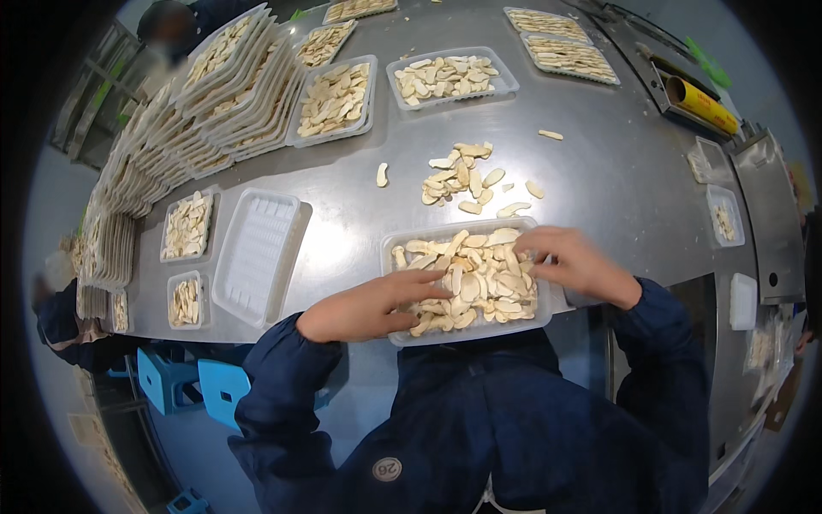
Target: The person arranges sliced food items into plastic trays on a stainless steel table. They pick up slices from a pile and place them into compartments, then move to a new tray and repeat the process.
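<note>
A clear plastic tray (547, 308) full of pale sliced pieces (472, 286), which look like dried mushroom, lies at the steel table's near edge. Over its left side my left hand (379, 305) rests with fingers spread on the slices. My right hand (575, 262) is at the tray's upper right corner, fingers bent and touching slices there; whether it pinches one is hidden. Just beyond the tray, a loose pile of slices (457, 177) lies on the table. To the left stands an empty white plastic tray (257, 254).
Tall stacks of filled trays (237, 96) line the left side, with another filled tray (449, 77) at the back. Small filled trays (187, 225) sit at left. A yellow roll (700, 103) is at right. Blue stools (225, 392) stand below. Other people are partly visible at the left and right edges.
</note>
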`<act>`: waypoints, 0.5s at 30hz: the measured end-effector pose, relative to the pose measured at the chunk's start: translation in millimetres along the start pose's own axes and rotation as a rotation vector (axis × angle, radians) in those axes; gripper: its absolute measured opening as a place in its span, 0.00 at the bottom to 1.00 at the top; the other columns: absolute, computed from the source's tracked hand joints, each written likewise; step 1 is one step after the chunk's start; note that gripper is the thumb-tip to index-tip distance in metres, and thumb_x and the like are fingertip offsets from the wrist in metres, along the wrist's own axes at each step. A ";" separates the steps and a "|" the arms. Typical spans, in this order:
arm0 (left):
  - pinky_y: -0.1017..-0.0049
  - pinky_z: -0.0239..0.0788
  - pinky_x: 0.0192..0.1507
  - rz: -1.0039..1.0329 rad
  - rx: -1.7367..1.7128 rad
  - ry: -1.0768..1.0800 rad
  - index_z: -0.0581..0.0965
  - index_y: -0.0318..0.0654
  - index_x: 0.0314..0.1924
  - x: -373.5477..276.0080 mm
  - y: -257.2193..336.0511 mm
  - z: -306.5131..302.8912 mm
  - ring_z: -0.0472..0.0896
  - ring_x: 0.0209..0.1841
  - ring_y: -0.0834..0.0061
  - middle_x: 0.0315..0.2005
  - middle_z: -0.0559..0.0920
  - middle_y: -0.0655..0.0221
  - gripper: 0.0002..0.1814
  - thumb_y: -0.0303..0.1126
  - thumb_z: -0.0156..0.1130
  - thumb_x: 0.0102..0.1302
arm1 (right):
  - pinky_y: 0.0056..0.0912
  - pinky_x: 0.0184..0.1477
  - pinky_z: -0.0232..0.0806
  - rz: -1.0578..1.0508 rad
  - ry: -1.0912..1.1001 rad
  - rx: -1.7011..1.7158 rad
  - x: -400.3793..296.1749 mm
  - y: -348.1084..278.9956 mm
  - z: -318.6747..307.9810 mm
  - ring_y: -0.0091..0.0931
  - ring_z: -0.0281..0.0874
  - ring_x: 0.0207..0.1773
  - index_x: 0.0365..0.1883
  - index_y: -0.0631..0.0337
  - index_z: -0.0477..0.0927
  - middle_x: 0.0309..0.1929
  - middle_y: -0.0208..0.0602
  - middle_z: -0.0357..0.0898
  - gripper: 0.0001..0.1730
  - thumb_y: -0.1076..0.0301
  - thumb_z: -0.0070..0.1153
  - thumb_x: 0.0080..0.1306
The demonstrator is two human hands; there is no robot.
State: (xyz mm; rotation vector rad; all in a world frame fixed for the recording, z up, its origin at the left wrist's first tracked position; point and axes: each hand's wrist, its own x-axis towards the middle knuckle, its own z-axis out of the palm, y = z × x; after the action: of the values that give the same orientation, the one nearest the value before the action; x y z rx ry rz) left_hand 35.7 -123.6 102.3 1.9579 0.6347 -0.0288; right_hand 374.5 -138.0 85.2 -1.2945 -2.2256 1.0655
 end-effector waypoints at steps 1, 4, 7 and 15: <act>0.65 0.57 0.71 -0.015 0.004 -0.017 0.71 0.44 0.67 -2.6 3.6 -2.2 0.65 0.71 0.55 0.71 0.65 0.54 0.29 0.24 0.59 0.65 | 0.32 0.42 0.74 0.024 0.056 -0.033 1.6 11.1 -5.7 0.32 0.82 0.38 0.50 0.65 0.80 0.47 0.43 0.82 0.19 0.72 0.62 0.60; 0.66 0.64 0.66 -0.063 0.017 0.054 0.77 0.41 0.61 -6.7 15.0 -11.3 0.73 0.64 0.55 0.65 0.73 0.53 0.23 0.23 0.58 0.65 | 0.34 0.40 0.72 0.083 0.307 -0.233 22.3 47.5 -29.3 0.35 0.81 0.37 0.46 0.66 0.82 0.41 0.45 0.83 0.15 0.71 0.60 0.60; 0.65 0.69 0.61 -0.117 0.057 0.174 0.79 0.37 0.57 -3.0 12.3 -13.2 0.79 0.57 0.54 0.57 0.80 0.54 0.20 0.24 0.60 0.63 | 0.39 0.41 0.71 0.151 0.405 -0.362 48.2 80.9 -29.6 0.40 0.80 0.37 0.42 0.67 0.82 0.37 0.48 0.82 0.14 0.66 0.59 0.62; 0.63 0.70 0.54 -0.102 0.547 0.604 0.77 0.34 0.53 26.5 4.8 53.7 0.77 0.50 0.54 0.46 0.79 0.57 0.21 0.25 0.64 0.58 | 0.30 0.33 0.68 0.172 0.321 -0.087 59.7 72.7 -12.4 0.28 0.74 0.28 0.35 0.66 0.77 0.27 0.39 0.77 0.08 0.70 0.61 0.63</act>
State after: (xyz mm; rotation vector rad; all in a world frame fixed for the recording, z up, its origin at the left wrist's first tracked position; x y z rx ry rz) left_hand 74.2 -159.5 73.4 2.4752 1.2191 0.3746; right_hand 393.8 -60.1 34.5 -1.5936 -1.9669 0.7573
